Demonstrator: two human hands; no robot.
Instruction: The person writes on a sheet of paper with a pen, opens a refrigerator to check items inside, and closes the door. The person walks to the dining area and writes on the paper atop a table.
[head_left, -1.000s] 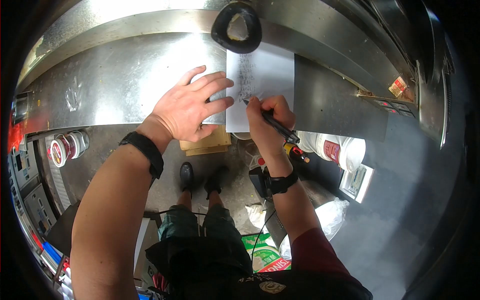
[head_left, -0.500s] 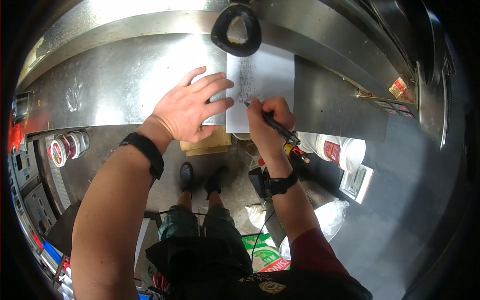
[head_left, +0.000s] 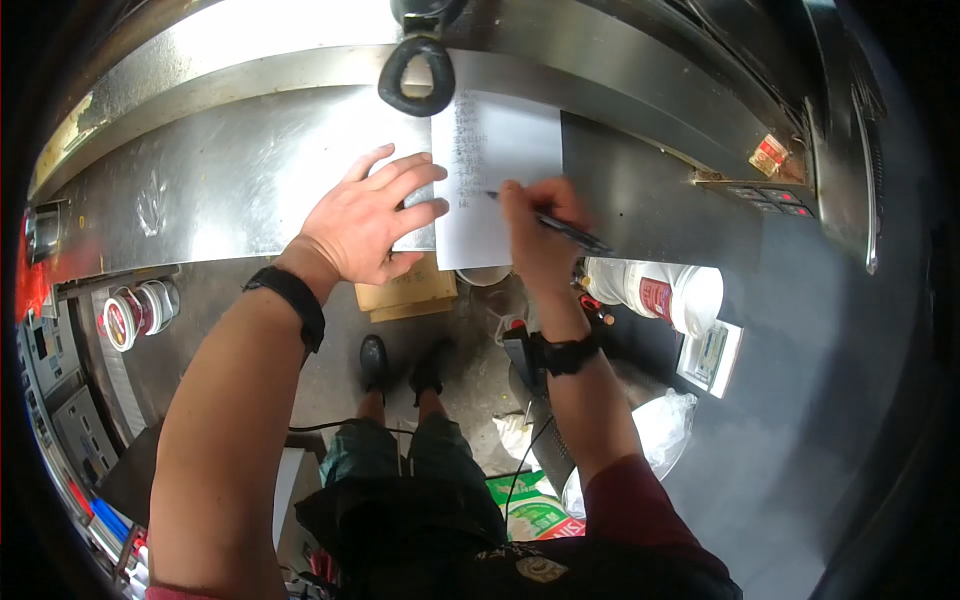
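A sheet of white paper (head_left: 520, 140) lies on the steel counter (head_left: 250, 180), with lines of small dark handwriting down its left part. My left hand (head_left: 372, 215) rests with fingers spread on the counter, its fingertips at the sheet's left edge. Over the right part of the paper, my right hand (head_left: 542, 230) grips a black pen (head_left: 578, 234). The pen's tip points left toward the lowest written line, and its back end sticks out past my palm. Both wrists wear black bands.
A black loop handle (head_left: 416, 85) hangs above the sheet's top left corner. Below the counter's front edge are a cardboard box (head_left: 405, 295), white buckets (head_left: 690, 300) at right and tubs (head_left: 135, 315) at left. A bag-lined bin (head_left: 665, 430) stands by my right arm.
The view has shifted, so the paper and handle appear farther left. My right hand has moved rightward over the sheet with the pen, its tip slightly away from the left column. My left hand stays spread.
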